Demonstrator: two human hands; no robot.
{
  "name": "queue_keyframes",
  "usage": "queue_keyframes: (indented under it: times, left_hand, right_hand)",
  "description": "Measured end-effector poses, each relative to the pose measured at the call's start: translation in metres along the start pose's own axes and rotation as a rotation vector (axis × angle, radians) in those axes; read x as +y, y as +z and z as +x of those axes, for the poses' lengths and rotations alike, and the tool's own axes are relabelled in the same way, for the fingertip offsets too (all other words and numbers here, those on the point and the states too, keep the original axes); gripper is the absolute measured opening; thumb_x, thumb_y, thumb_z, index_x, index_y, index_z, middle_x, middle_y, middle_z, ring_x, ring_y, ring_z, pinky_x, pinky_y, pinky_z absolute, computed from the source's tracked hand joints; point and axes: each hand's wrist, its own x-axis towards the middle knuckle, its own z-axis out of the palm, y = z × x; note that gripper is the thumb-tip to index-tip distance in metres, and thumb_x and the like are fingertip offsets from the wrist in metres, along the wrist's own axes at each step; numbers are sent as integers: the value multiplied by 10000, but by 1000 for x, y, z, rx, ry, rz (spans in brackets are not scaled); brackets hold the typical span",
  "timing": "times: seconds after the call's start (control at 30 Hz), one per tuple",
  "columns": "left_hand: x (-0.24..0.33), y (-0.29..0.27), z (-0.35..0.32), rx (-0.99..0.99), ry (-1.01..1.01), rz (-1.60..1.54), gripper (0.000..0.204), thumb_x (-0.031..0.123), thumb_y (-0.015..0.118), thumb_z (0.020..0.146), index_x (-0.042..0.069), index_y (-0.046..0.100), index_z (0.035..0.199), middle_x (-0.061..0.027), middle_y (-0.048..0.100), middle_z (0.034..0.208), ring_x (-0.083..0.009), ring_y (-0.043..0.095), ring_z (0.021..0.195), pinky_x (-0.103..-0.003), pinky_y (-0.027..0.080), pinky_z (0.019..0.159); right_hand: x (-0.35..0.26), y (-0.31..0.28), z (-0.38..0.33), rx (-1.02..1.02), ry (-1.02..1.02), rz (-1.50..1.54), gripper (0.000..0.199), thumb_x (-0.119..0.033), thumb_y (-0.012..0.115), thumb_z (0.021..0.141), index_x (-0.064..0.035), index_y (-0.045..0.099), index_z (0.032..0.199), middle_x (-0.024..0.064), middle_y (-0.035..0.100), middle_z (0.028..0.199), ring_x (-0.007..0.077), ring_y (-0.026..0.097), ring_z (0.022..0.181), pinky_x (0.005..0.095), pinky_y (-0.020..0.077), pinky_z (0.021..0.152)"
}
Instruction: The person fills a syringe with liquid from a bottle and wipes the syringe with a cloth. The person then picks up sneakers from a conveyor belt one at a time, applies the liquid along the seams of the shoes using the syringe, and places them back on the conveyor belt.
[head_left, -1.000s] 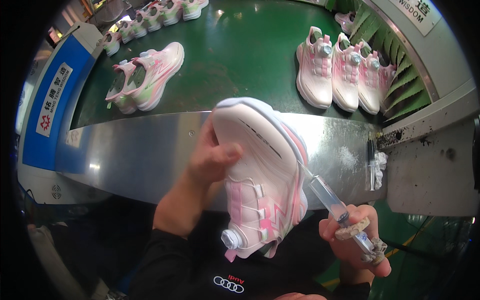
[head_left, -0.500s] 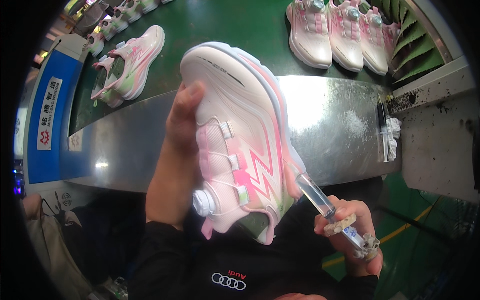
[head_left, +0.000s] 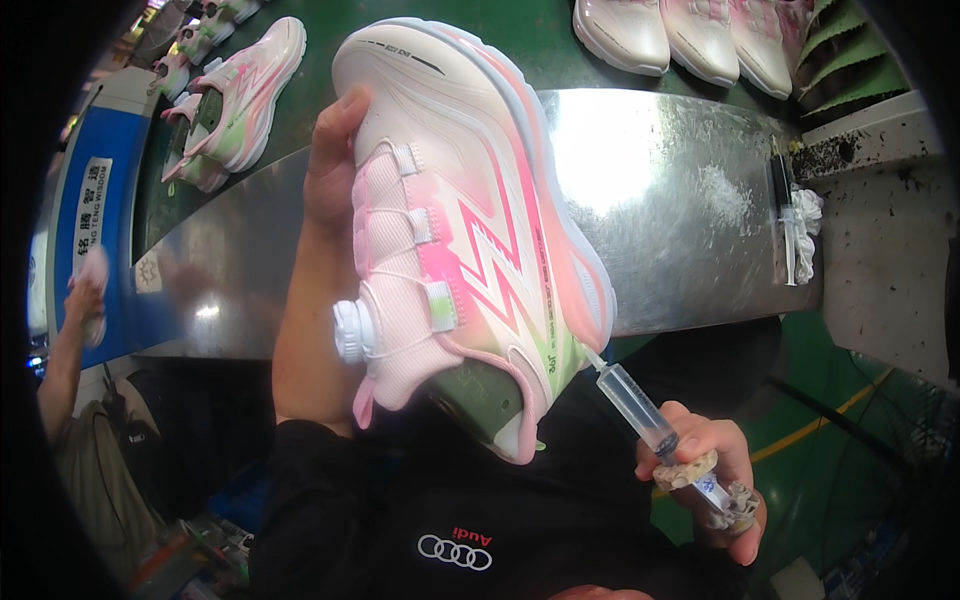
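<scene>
A white, pink and green sneaker [head_left: 480,230] with a white dial and cord lacing is held up in front of me, toe pointing away. My left hand [head_left: 335,150] grips it from the left, thumb near the toe; its other fingers are hidden behind the shoe. My right hand [head_left: 705,450] is closed around a clear syringe [head_left: 638,408], whose flange and plunger end are wrapped in pale, lumpy material. The syringe holds clear liquid. Its thin tip meets the shoe near the heel, where upper and sole join.
Another matching sneaker [head_left: 240,105] lies at the left on the green belt [head_left: 330,40]. Several more shoes [head_left: 625,35] stand at the far right beside green flaps. A second syringe [head_left: 787,220] and crumpled white material [head_left: 808,215] rest on the metal ledge [head_left: 690,200]. Someone's hand [head_left: 85,300] holds a shoe at the left.
The sneaker has shifted left and turned to show more of its side. The syringe tip now sits nearer the heel along the sole line. Another person's hand with a shoe has appeared at left.
</scene>
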Motion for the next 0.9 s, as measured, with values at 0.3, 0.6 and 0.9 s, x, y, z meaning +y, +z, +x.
queue_keyframes:
  times: [0.3,0.6,0.9]
  left_hand:
    - [-1,-8,2,21,-31,-55,441,327,535,862,-17,524,1137,-154,616,1039,-232,615,934,-356,508,812]
    - [5,4,-11,198,-205,35,444,377,555,831,50,557,1131,-127,621,1076,-277,613,978,-442,482,888]
    - [36,1,-80,199,-267,442,568,240,635,695,-21,488,1177,-163,565,1142,-326,559,1055,-425,414,977]
  right_hand:
    - [14,-7,-11,27,-51,-23,944,-679,689,614,17,461,1208,134,577,1020,186,480,888,272,341,757]
    - [27,-15,-20,32,-88,59,966,-607,759,574,29,439,1227,125,537,1034,183,478,890,267,369,775]
    - [45,-29,-2,-39,-128,53,1014,-565,791,567,43,389,1272,83,470,1067,130,442,883,237,354,762]
